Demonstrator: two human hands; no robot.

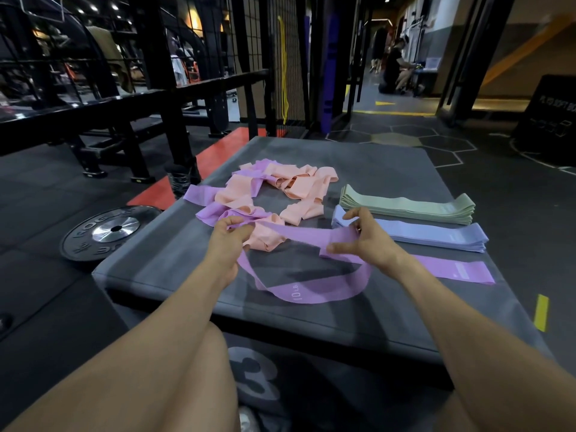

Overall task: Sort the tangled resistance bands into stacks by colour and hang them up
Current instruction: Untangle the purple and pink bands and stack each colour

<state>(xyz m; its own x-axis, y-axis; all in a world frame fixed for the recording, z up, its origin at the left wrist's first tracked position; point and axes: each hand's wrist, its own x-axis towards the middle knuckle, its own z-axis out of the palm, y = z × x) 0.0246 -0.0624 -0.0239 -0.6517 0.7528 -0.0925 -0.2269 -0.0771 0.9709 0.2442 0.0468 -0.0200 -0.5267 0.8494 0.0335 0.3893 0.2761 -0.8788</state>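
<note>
Both hands [229, 236] [369, 241] gripping purple band [307, 289], seemingly clear of box edge [280, 319].

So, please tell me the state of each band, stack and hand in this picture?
Loose purple band: pulled out, gripped by both hands.
Peach-and-purple band pile: tangled.
Green band stack: flat, sorted.
Blue band stack: flat, sorted.
Flat purple band: laid out.
Left hand: pinching.
Right hand: pinching.

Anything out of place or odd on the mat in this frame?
Only the unsorted tangle: peach and purple bands still knotted together at the mat's far left. The green stack, blue stack and flat purple band lie neatly on the right.
</note>
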